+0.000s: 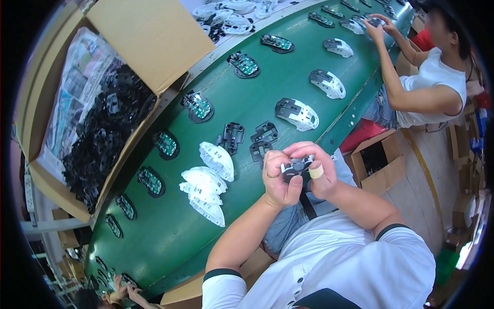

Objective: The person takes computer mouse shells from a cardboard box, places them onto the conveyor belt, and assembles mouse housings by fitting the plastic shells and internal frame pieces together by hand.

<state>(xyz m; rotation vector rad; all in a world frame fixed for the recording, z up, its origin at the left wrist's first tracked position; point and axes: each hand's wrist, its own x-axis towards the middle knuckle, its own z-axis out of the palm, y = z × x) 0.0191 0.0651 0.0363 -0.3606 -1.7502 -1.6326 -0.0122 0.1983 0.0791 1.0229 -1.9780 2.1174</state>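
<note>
While I monitor the station through the head camera, I locate the grey-and-black part [297, 165] between the two hands, at the near edge of the green bench [218, 87]. The left hand [279, 177] grasps it from one side, thumb at its lower edge; the right hand [325, 172] grasps the opposite side, its thumb wrapped in a tan strip [316, 171]. The fingers of both hands are closed around the part; I cannot see every fingertip. I judge the step in hand to be a fitting or pressing operation. The next move, in my judgement, calls for even thumb pressure and a seating check on both sides before release.

Count as follows. Held part: one. White shells [216, 160]: four, fanned and overlapping, left of the hands; the overlap may conceal another. Black brackets [233, 138]: three, just beyond the hands. Grey-and-white shells [297, 114]: three along the near lane, plus a fourth near the co-worker [429, 92]. Circuit-board assemblies [197, 106]: seven from upper middle to lower left; I cannot reliably count those toward either end.
</note>
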